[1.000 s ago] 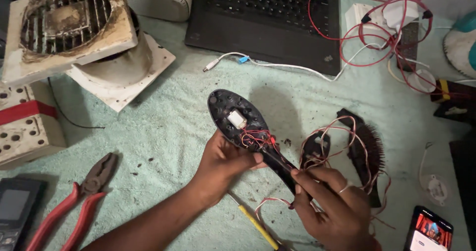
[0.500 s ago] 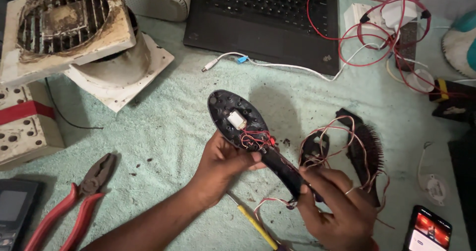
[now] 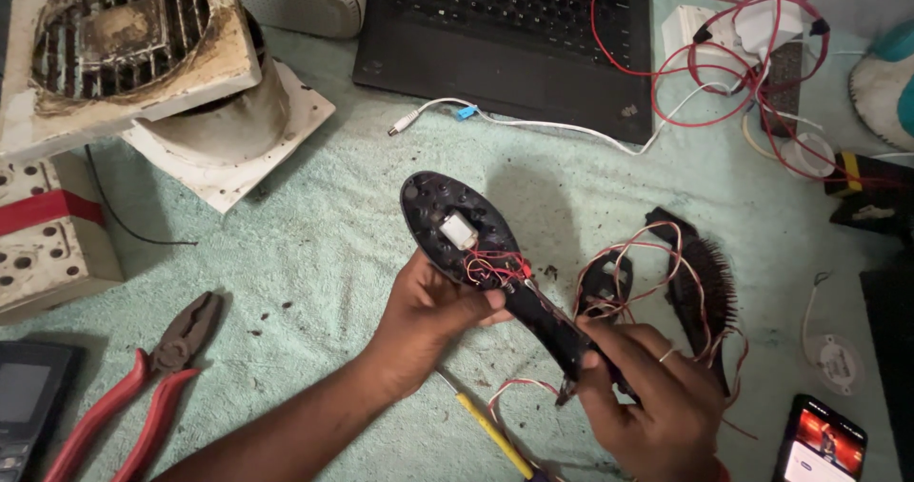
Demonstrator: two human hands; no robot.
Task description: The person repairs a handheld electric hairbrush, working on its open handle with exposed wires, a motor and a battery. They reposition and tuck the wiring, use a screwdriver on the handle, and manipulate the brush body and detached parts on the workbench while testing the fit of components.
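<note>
Both hands' grips closed on black brush shell [image 3: 476,244], left hand [image 3: 428,315], right hand [image 3: 647,392], teal cloth-covered table [image 3: 314,254], laptop [image 3: 514,35], red pliers [image 3: 133,387].

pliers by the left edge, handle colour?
Red handles on the pliers, with dark grey metal jaws. The head view shows them, lying on the pale green cloth.
</note>
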